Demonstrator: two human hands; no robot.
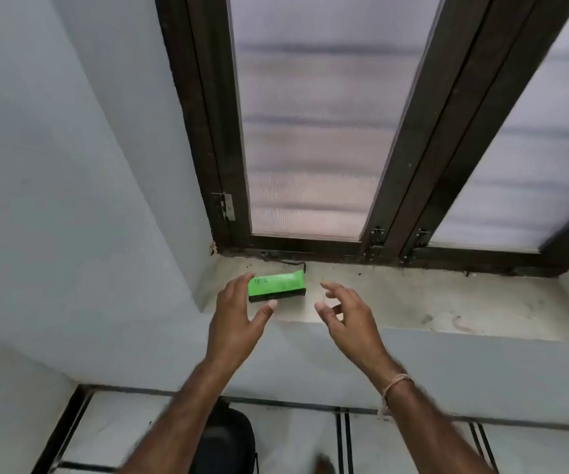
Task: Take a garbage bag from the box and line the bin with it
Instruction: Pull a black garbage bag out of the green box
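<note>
Step 1 is underway: left hand (238, 314) and right hand (346, 314), both spread and holding nothing, flank the green box (276, 285) on the sill (413, 302), which should next be grasped.

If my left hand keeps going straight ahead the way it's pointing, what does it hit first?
Most likely the green box on the windowsill. The left hand is open, its fingertips already overlapping the box's left end, though depth is hard to judge from this view.

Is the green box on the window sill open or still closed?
Closed, apparently: the green box lies flat on the sill, no flap raised, no bag showing.
</note>
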